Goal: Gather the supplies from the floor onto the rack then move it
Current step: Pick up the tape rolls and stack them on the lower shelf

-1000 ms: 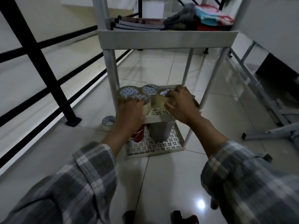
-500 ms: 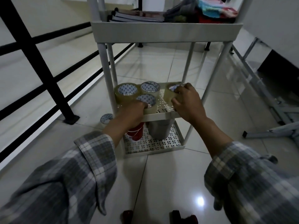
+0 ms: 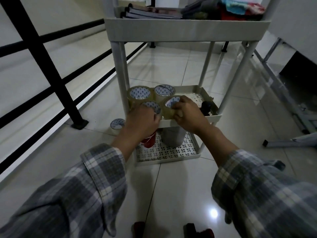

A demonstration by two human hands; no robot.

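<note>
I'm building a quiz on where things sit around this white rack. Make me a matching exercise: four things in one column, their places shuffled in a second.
Things:
1. stack of dark-covered books
2. red cylindrical can
3. lone clear tape roll with a blue-patterned core
4. small black round object

Places:
A. floor tiles, left of the rack
B. middle shelf, right end
C. top shelf, left side
D. bottom perforated shelf

Pairs: 1-C, 2-D, 3-A, 4-B
</note>
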